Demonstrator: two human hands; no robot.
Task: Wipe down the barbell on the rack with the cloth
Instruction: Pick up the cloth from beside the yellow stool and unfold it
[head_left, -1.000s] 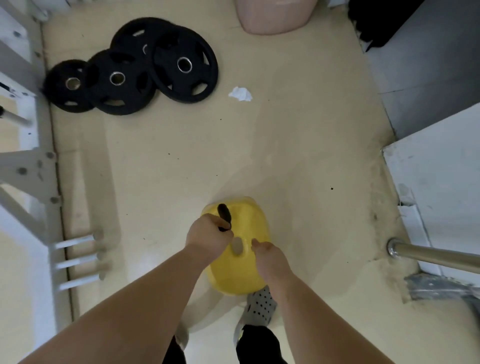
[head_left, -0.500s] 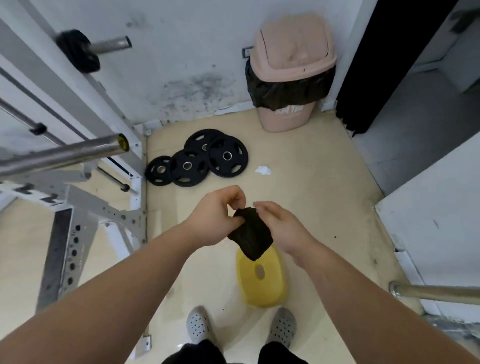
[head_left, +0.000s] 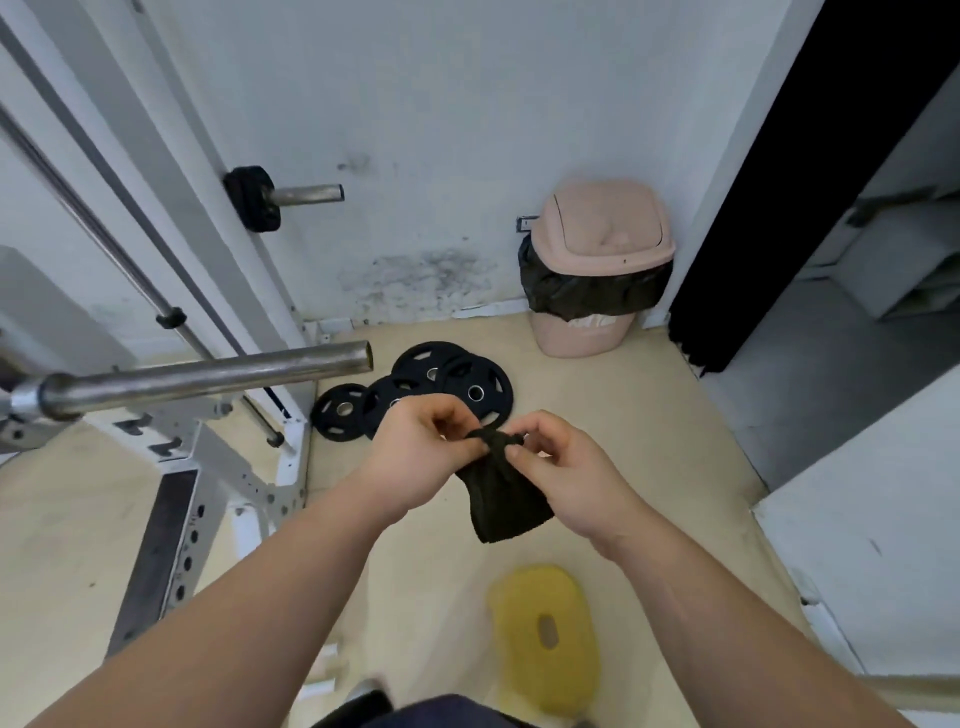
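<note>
Barbell (head_left: 208, 376) end juts free at left — both hands, left (head_left: 415, 457) and right (head_left: 566, 467), pinch cloth (head_left: 501, 493) beside it.

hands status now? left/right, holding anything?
Left hand: closed, pinching the top edge of the black cloth.
Right hand: closed, pinching the same cloth edge.

The dark cloth (head_left: 501, 493) is held between both hands, right of the steel barbell (head_left: 208, 376) on the white rack (head_left: 218, 457). Black weight plates (head_left: 415, 397) lie on the floor behind, the pink bin (head_left: 602, 260) farther right.
</note>
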